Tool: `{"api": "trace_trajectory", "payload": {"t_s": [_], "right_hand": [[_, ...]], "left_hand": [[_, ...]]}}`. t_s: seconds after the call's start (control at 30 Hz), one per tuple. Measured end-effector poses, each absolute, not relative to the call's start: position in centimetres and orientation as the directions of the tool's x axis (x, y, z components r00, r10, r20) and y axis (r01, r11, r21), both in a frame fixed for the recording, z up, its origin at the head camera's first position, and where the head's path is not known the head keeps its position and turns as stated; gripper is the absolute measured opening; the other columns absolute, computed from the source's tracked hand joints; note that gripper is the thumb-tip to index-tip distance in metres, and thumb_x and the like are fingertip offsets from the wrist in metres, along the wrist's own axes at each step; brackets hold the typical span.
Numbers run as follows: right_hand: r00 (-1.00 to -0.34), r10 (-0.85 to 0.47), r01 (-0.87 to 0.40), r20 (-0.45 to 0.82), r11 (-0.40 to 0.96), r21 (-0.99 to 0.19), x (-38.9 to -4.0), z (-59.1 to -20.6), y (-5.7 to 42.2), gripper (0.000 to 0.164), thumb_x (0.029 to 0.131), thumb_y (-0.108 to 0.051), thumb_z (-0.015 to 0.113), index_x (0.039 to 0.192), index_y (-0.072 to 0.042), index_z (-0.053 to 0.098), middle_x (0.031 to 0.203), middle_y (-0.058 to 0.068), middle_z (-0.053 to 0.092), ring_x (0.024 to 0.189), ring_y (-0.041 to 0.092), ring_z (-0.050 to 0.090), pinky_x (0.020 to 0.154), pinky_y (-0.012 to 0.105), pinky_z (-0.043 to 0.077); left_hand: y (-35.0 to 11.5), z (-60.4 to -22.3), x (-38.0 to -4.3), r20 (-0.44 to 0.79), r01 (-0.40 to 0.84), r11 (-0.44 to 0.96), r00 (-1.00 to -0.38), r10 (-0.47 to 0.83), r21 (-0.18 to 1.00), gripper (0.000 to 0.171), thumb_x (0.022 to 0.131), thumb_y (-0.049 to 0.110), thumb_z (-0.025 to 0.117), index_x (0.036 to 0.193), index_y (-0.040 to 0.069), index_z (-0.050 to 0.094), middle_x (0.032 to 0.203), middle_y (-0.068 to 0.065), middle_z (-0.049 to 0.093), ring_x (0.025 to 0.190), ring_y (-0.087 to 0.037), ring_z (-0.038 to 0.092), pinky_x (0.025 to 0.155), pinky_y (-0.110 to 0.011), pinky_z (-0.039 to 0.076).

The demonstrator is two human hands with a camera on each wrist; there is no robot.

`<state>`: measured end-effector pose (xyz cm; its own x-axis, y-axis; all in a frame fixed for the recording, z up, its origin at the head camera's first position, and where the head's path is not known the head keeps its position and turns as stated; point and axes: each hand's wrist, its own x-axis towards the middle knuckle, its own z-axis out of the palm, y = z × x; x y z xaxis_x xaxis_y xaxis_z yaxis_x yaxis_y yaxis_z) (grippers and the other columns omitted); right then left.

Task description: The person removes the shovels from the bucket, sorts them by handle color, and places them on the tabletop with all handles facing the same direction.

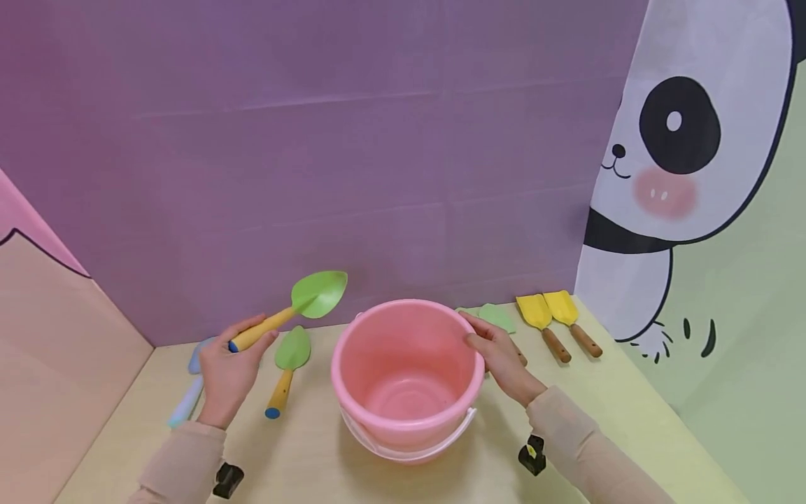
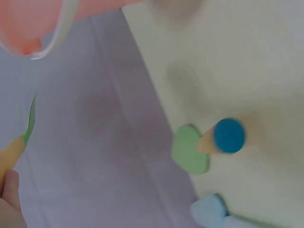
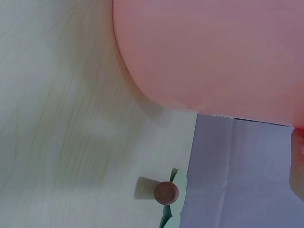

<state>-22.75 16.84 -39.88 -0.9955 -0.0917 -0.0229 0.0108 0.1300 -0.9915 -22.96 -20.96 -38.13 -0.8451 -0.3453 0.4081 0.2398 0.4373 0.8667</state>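
Note:
My left hand (image 1: 228, 378) holds a green toy trowel (image 1: 319, 295) by its yellow, blue-tipped handle, the blade raised and pointing up to the right. Beside that hand a matching green trowel (image 1: 293, 348) lies on the table, its blue handle end (image 2: 229, 135) toward the left wrist camera. With thumb and fingers, my right hand (image 1: 502, 358) grips the right rim of a pink bucket (image 1: 403, 343). The bucket's mouth faces me, and its white handle (image 1: 412, 453) hangs down in front. Nothing shows inside it.
A light blue shovel (image 1: 187, 404) lies at the far left, partly behind my left hand. Pale green tools (image 1: 497, 318) with brown handles sit behind my right hand. Further right lie two yellow shovels (image 1: 535, 311). A purple backdrop (image 1: 352, 175) rises along the table's back edge.

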Motion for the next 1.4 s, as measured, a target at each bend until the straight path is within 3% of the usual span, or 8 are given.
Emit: {"api": "trace_trajectory", "payload": {"t_s": [0.23,0.33,0.43,0.7,0.97,1.13,1.33,1.4], "right_hand": [[-0.995,-0.095,0.013,-0.027,0.138,-0.990,-22.9,-40.0,16.8,0.048,0.090,-0.017,0.049,0.138,-0.020,0.043,0.132,0.008,0.052,0.091,0.019,0.062,0.063,0.025,0.053],[-0.996,-0.085,0.015,-0.028,0.143,-0.990,-22.9,-39.9,16.8,0.048,0.090,-0.017,0.048,0.138,-0.020,0.043,0.132,0.008,0.052,0.090,0.017,0.062,0.063,0.025,0.052],[-0.997,-0.079,0.013,-0.025,0.145,-0.989,-23.0,-39.9,16.8,0.048,0.091,-0.017,0.048,0.138,-0.019,0.042,0.132,0.009,0.052,0.091,0.017,0.062,0.063,0.025,0.053],[-0.996,-0.084,0.006,-0.018,0.143,-0.990,-23.1,-40.2,16.9,0.048,0.091,-0.016,0.047,0.138,-0.019,0.042,0.132,0.009,0.052,0.094,0.020,0.062,0.064,0.025,0.053],[-0.996,-0.082,0.008,-0.021,0.151,-0.988,-23.2,-40.3,16.7,0.048,0.091,-0.017,0.047,0.138,-0.020,0.043,0.133,0.009,0.051,0.094,0.018,0.062,0.065,0.025,0.053],[-0.996,-0.087,0.009,-0.023,0.156,-0.988,-23.2,-40.3,16.7,0.048,0.091,-0.018,0.047,0.138,-0.020,0.042,0.133,0.008,0.051,0.093,0.019,0.062,0.064,0.025,0.053],[-0.995,-0.099,-0.002,-0.013,0.149,-0.989,-23.1,-40.2,16.7,0.049,0.091,-0.017,0.047,0.140,-0.017,0.040,0.133,0.009,0.051,0.091,0.018,0.062,0.064,0.025,0.053],[-0.995,-0.102,0.000,-0.015,0.143,-0.990,-23.1,-40.2,16.7,0.049,0.091,-0.017,0.047,0.139,-0.018,0.040,0.133,0.009,0.051,0.090,0.017,0.063,0.064,0.025,0.053]], "left_hand": [[-21.1,-42.5,-24.9,0.352,0.222,0.334,-0.844,-0.404,0.916,0.037,0.075,0.025,0.074,0.109,0.010,0.068,0.110,-0.007,0.065,0.070,-0.003,0.052,0.053,-0.015,0.041],[-21.5,-45.4,-26.6,0.286,0.213,0.213,-0.859,-0.425,0.954,0.039,0.074,0.030,0.075,0.108,0.013,0.068,0.113,-0.003,0.063,0.070,-0.003,0.051,0.048,-0.020,0.040],[-20.5,-46.0,-26.7,0.210,0.130,0.195,-0.853,-0.478,0.972,0.041,0.074,0.034,0.074,0.108,0.012,0.068,0.108,-0.002,0.060,0.070,-0.003,0.051,0.047,-0.021,0.042],[-17.1,-46.7,-26.1,0.113,0.024,0.151,-0.781,-0.615,0.988,0.032,0.076,0.022,0.073,0.103,0.006,0.069,0.095,-0.005,0.060,0.073,0.001,0.048,0.059,-0.008,0.041],[-15.0,-49.4,-25.5,0.015,-0.055,0.075,-0.705,-0.709,0.996,0.033,0.074,0.025,0.073,0.103,0.009,0.070,0.100,-0.012,0.064,0.074,0.003,0.048,0.071,-0.014,0.039],[-14.2,-50.3,-25.1,-0.018,-0.026,0.000,-0.695,-0.719,1.000,0.033,0.075,0.016,0.072,0.105,0.001,0.067,0.110,-0.018,0.063,0.083,-0.002,0.053,0.073,-0.009,0.040],[-13.9,-50.6,-25.0,-0.084,-0.034,-0.086,-0.719,-0.690,0.996,0.038,0.078,0.013,0.069,0.113,-0.001,0.063,0.126,-0.018,0.055,0.096,-0.016,0.057,0.065,-0.006,0.042],[-13.9,-50.6,-25.0,-0.101,-0.044,-0.101,-0.725,-0.682,0.994,0.039,0.079,0.012,0.067,0.115,-0.001,0.062,0.128,-0.017,0.054,0.107,-0.022,0.054,0.073,-0.011,0.045]]}}
